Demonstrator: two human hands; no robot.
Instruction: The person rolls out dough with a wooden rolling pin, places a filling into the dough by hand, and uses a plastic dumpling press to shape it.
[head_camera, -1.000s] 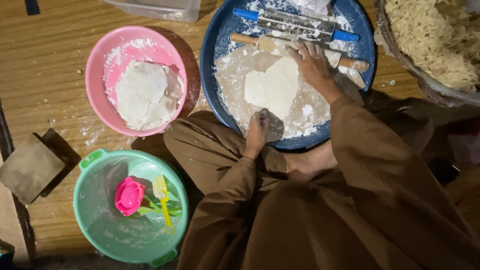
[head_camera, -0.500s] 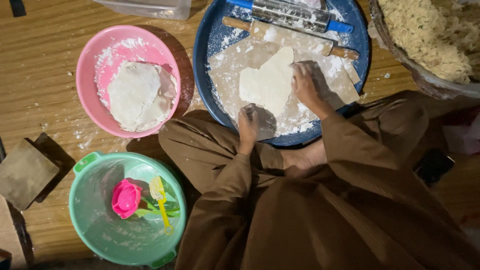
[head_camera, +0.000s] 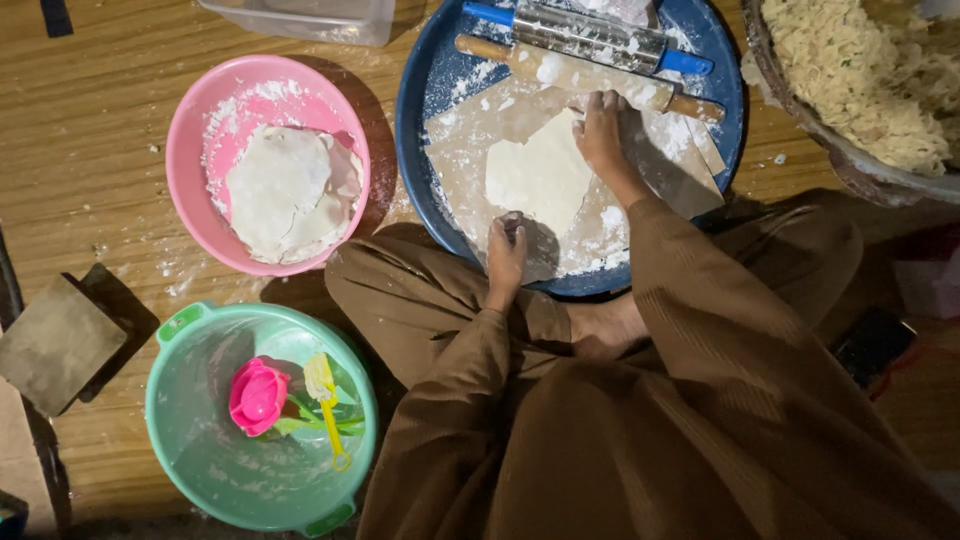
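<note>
Two hands (head_camera: 505, 255) (head_camera: 603, 135) on one dough sheet (head_camera: 540, 175), two rolling pins (head_camera: 590, 68), perhaps touching

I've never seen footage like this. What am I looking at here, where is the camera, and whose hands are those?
There is no machine: the camera sits on a person's head and looks down at their lap and two bare hands. A blue tray dusted with flour holds a flat dough sheet. The right hand presses on the sheet's far edge; the left hand rests at the near edge. Neither grips anything. Two rolling pins lie at the tray's back. Beside it, a pink bowl holds rolled dough, and a green basin holds small plastic tools.
</note>
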